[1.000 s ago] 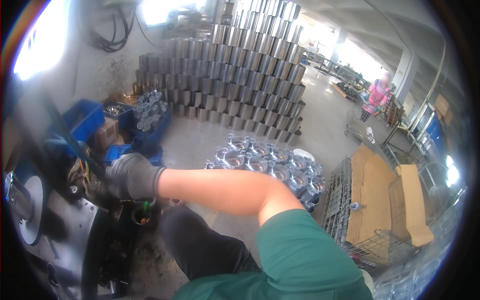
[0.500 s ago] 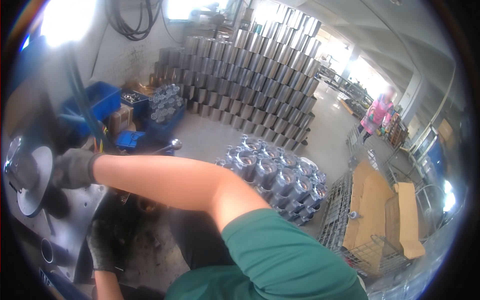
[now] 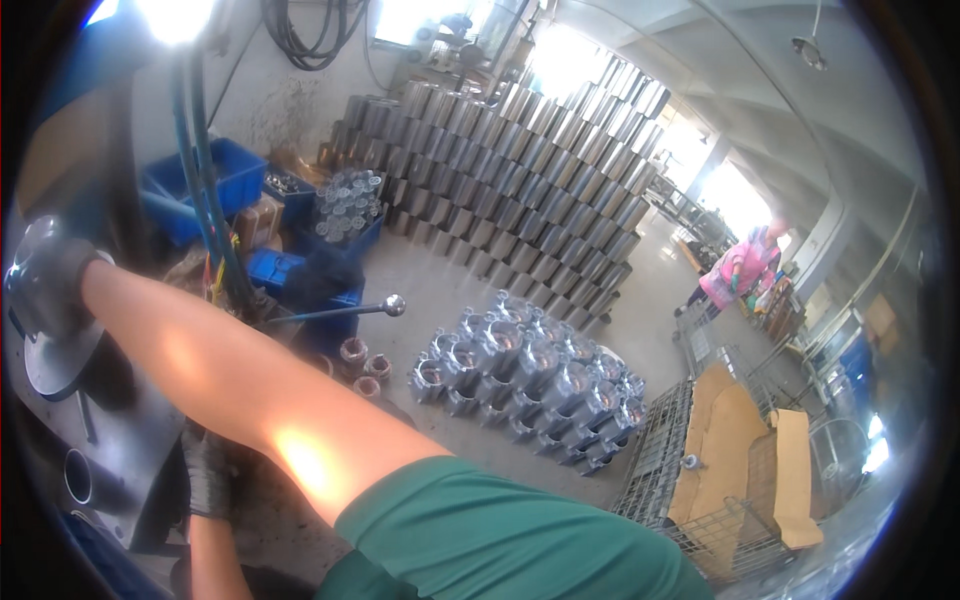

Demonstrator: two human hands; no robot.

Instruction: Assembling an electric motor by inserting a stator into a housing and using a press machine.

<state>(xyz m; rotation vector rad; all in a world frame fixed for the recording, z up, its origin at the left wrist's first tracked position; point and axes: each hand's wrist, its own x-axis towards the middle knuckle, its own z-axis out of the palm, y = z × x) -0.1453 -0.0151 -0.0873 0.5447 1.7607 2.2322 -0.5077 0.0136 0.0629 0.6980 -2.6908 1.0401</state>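
Observation:
My right arm, in a green sleeve, stretches across to the far left. In a dark glove, my right hand (image 3: pixel 58 285) is closed round a shiny metal part (image 3: pixel 38 228), mostly covered by the glove, above a flat round disc (image 3: pixel 52 372). Lower down, my left hand (image 3: pixel 208 478) wears a grey glove and stays near the edge of the metal worktable (image 3: pixel 135 425). Its fingers are partly behind my right forearm, so whether it holds anything is hidden. A short metal tube (image 3: pixel 82 478) lies on the worktable, left of that hand.
A ball-ended lever (image 3: pixel 394 305) juts out beyond my forearm. Cast metal housings (image 3: pixel 540 360) are stacked on the floor, with rows of metal cylinders (image 3: pixel 520 180) behind. Blue bins (image 3: pixel 230 175) stand at back left. At right are a wire cage (image 3: pixel 655 455) with cardboard and a person in pink (image 3: pixel 735 270).
My right hand has moved left from beside the disc onto the metal part above it. The left hand has risen slightly. My view has shifted, uncovering the lever and some small reddish parts.

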